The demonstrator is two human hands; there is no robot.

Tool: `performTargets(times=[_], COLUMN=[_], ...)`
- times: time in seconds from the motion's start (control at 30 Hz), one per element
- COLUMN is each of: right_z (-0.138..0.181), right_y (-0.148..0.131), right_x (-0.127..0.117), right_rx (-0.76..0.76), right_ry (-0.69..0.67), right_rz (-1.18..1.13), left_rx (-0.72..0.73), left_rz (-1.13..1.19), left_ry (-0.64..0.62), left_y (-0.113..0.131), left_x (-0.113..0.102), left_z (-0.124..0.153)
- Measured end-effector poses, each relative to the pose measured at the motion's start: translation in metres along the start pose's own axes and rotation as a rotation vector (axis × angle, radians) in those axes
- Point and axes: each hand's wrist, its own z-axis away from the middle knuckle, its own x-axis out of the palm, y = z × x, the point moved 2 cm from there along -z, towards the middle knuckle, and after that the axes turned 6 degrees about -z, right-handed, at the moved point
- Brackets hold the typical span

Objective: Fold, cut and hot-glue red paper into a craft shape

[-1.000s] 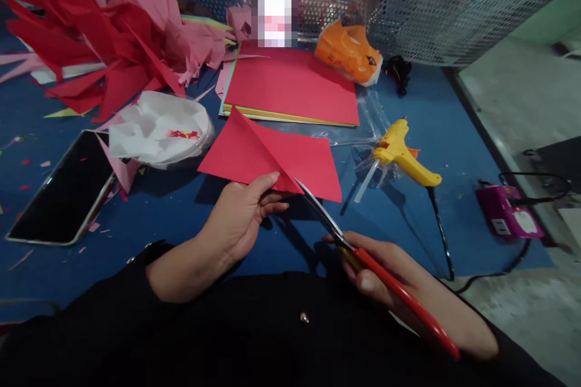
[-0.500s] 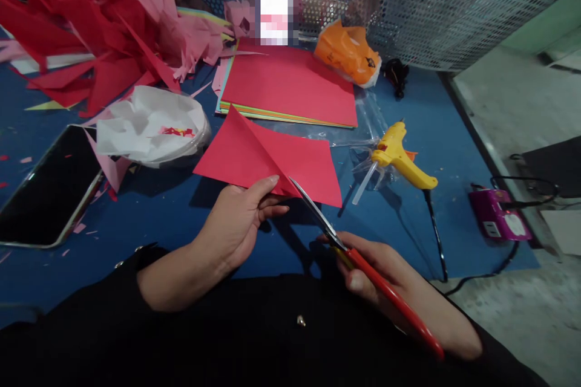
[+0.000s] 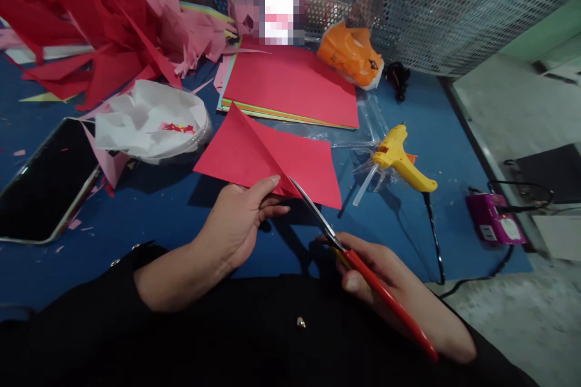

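Note:
A sheet of red paper (image 3: 308,160) is pinched at its near edge by my left hand (image 3: 245,214), thumb on top. One flap of the sheet stands up along a slanting line. My right hand (image 3: 385,281) is closed around red-handled scissors (image 3: 385,290). Their blade tips meet the paper's near edge, just right of my left thumb. Beyond the sheet lies a stack of coloured paper (image 3: 295,81), red on top. To the right of the sheet rests a yellow glue gun (image 3: 402,157) with a clear glue stick in its back.
At left are a phone (image 3: 45,187), a paper-lined bowl (image 3: 149,121) with small scraps, and a heap of red and pink paper strips (image 3: 109,30). An orange packet (image 3: 351,54) sits by the mesh panel (image 3: 436,6). A purple power socket (image 3: 494,217) stands near the right edge.
The view has shifted slightly. Both hands, the red paper and the scissors keep nearly the same places, with no clear change in the cut.

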Motion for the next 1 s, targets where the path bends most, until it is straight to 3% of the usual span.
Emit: performTargets(times=[1.0], right_z=[-0.0062], right_y=[0.0097], right_x=[0.0053], right_rx=[-0.023], right_ry=[0.098], right_rz=[0.07], left_rx=[0.047], left_rz=[0.005], left_ry=[-0.061], left_y=[0.0013], left_x=[-0.0021], left_z=[-0.0006])
